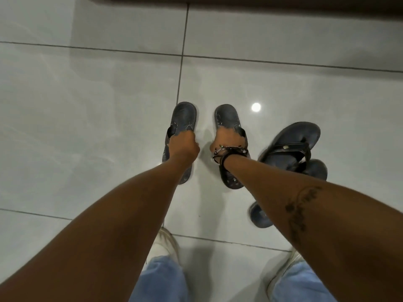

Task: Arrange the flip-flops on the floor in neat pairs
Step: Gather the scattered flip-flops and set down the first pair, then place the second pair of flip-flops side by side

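Observation:
Two dark, paint-flecked flip-flops lie side by side on the pale floor tiles, toes pointing away from me. My left hand (183, 145) grips the strap of the left flip-flop (185, 115). My right hand (226, 139), with bracelets at the wrist, holds the strap area of the right flip-flop (226, 116). To the right lies a second dark pair: one flip-flop (292, 140) rests tilted across the other (316, 170), whose far end shows below my right forearm.
Glossy grey floor tiles (87, 105) stretch left and ahead. A dark brown edge (239, 1) runs along the top. My blue-jeaned legs (161, 280) and pale shoes (168, 240) are at the bottom. A lamp's reflection (255, 106) shines on the tile.

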`<state>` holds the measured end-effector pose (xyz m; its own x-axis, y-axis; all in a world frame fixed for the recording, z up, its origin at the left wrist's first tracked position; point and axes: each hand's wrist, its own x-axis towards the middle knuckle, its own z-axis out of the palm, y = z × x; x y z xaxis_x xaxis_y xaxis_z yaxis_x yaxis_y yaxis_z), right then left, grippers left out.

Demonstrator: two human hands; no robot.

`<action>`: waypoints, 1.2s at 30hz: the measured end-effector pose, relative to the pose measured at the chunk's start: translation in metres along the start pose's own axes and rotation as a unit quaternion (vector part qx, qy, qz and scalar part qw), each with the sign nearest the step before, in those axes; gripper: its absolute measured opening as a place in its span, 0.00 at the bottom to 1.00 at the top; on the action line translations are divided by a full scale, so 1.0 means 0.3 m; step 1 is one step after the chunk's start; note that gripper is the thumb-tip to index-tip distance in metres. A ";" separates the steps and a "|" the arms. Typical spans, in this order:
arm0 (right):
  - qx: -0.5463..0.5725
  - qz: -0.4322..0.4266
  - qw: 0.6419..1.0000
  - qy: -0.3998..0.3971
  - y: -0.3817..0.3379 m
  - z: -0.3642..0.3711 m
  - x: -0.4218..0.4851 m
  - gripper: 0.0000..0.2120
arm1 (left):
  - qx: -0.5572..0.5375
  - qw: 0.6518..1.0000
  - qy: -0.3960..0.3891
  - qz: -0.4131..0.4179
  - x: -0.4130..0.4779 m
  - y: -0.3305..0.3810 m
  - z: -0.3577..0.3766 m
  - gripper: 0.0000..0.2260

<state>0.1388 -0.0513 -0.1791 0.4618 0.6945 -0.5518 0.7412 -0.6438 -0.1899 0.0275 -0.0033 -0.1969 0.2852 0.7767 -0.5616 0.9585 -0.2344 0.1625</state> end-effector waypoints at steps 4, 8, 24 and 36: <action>0.055 0.046 0.997 -0.019 -0.036 0.091 -0.003 0.09 | -0.040 0.999 0.003 -0.006 0.010 0.005 0.006 0.08; 0.101 0.036 0.992 -0.070 -0.034 0.101 0.003 0.12 | -0.059 0.998 0.003 -0.008 0.001 0.004 -0.002 0.08; -0.066 -0.050 0.997 0.000 0.599 -0.029 -0.309 0.12 | -0.083 0.987 0.008 0.140 -0.304 0.493 0.112 0.10; -0.360 -0.359 0.858 -0.067 0.828 -0.145 -0.048 0.14 | -0.404 0.869 -0.174 -0.224 -0.480 0.758 0.468 0.16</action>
<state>0.3374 -0.2071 -0.1829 -0.2644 0.7553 -0.5997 0.9424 0.3343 0.0055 0.2037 -0.2505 -0.1931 -0.0026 0.4265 -0.9045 0.7035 0.6436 0.3014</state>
